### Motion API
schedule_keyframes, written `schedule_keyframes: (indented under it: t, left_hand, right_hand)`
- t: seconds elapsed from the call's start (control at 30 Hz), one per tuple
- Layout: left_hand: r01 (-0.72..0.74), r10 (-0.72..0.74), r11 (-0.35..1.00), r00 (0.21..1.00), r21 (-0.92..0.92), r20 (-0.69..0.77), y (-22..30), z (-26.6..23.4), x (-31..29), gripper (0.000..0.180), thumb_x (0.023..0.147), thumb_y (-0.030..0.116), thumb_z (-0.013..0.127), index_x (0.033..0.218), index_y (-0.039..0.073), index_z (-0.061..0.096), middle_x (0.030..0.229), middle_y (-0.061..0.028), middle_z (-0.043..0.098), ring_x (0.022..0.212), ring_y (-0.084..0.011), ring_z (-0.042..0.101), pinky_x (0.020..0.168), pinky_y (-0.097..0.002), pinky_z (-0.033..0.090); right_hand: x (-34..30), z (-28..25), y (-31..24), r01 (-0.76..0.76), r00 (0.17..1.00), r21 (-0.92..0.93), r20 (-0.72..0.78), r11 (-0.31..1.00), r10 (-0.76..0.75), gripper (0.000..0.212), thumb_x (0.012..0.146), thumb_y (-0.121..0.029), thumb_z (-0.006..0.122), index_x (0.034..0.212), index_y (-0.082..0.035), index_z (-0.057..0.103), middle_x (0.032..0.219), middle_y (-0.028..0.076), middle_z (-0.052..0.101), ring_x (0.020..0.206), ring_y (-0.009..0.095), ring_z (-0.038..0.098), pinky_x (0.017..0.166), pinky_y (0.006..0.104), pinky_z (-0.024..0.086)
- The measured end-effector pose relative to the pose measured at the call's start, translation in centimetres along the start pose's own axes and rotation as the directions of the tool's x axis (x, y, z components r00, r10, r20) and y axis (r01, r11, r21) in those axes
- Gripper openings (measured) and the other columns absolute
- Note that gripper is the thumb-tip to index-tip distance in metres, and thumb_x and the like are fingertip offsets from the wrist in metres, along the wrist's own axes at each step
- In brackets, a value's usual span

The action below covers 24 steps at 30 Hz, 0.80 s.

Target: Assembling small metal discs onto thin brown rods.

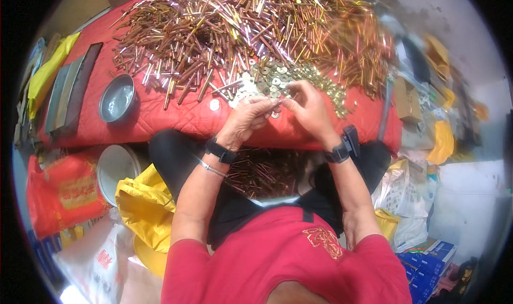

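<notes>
My left hand and my right hand meet over the near edge of a table covered in red quilted cloth. Both have thumb and fingers pinched together, fingertips nearly touching. What lies between them is too small to make out. Just beyond the fingertips is a heap of flat round washers, some silvery and some dull. To its right spreads a pile of small brass-coloured pieces. A large mound of thin metal rods, coppery and shiny, covers the far part of the cloth.
A grey metal bowl stands at left on the cloth, with long flat bars beyond it. More rods lie below the table edge between my knees. Yellow sacking and a round pale tub are at lower left; a cardboard box is at right.
</notes>
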<state>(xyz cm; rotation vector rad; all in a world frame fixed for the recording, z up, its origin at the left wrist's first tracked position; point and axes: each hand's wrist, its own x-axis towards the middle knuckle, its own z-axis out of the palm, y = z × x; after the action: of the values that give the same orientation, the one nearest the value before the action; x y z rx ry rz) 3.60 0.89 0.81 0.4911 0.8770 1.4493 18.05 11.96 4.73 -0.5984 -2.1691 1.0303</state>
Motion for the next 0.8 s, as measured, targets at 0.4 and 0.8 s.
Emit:
schedule_keyframes:
  t: [0.4,0.8]
  left_hand:
    - [0.078,-0.077,0.997,0.997,0.021,-0.03,0.5,0.5,-0.1,0.017,0.089,0.018,0.062,0.086,0.001,0.063,0.058,0.0065,0.045,0.04,-0.0003,0.03,0.036,-0.0173,0.02]
    - [-0.258,0.334,0.787,0.942,0.56,-0.034,-0.2,1.2,0.3,0.02,0.089,0.02,0.063,0.085,0.0,0.068,0.074,-0.0024,0.061,0.071,-0.0143,0.056,0.071,-0.0275,0.044]
  right_hand:
    - [0.4,-0.6,2.2,-0.169,0.98,0.08,0.118,0.982,0.159,0.022,0.087,-0.021,0.064,0.084,0.0,0.059,0.07,0.008,0.06,0.065,0.015,0.056,0.062,0.0313,0.045]
    - [2.2,-5.7,6.2,-0.199,0.966,-0.154,-0.198,0.968,0.167,0.036,0.08,-0.035,0.069,0.08,0.0,0.061,0.074,0.015,0.062,0.069,0.024,0.06,0.063,0.0364,0.047]
